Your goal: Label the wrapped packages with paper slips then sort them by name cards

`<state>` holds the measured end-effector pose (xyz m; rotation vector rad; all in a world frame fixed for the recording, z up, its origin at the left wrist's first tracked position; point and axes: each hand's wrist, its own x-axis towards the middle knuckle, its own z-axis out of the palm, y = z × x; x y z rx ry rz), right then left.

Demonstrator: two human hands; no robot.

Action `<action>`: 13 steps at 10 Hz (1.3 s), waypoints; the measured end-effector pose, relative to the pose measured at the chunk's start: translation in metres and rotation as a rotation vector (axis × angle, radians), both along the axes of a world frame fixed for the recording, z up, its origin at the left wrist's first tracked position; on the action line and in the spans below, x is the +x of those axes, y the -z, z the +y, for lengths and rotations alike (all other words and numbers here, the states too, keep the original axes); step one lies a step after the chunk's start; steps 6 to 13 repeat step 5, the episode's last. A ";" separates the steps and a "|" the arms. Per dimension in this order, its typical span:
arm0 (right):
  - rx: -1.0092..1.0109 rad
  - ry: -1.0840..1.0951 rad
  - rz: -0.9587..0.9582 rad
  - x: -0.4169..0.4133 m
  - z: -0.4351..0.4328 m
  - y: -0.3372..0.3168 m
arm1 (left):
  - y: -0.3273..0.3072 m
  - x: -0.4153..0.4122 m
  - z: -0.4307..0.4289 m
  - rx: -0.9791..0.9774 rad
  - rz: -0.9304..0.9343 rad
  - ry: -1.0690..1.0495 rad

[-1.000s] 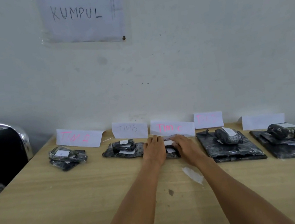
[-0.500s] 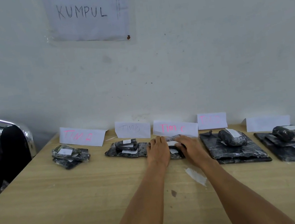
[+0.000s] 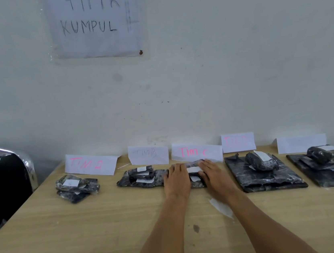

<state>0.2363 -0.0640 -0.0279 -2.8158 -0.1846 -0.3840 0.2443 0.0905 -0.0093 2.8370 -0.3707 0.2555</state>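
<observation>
Several piles of black wrapped packages with white paper slips lie in a row along the wall, each below a white name card. Under the "Tim C" card sits the middle pile, and both my hands are on it. My left hand lies flat on the pile's left side, fingers straight. On its right side my right hand rests flat. Other piles: far left pile, second pile, fourth pile, far right pile.
The wooden table stands against a white wall bearing a "TITIK KUMPUL" sheet. A white scrap lies on the table by my right forearm. A black chair with a chrome frame stands at the left.
My hands stay on the middle pile. The view has tilted upward a little, showing more of the wall sheet.
</observation>
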 end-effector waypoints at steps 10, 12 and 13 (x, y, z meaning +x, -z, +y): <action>0.014 0.099 -0.205 -0.032 0.023 -0.149 | -0.154 -0.003 0.064 0.064 -0.085 -0.048; 0.014 0.099 -0.205 -0.032 0.023 -0.149 | -0.154 -0.003 0.064 0.064 -0.085 -0.048; 0.014 0.099 -0.205 -0.032 0.023 -0.149 | -0.154 -0.003 0.064 0.064 -0.085 -0.048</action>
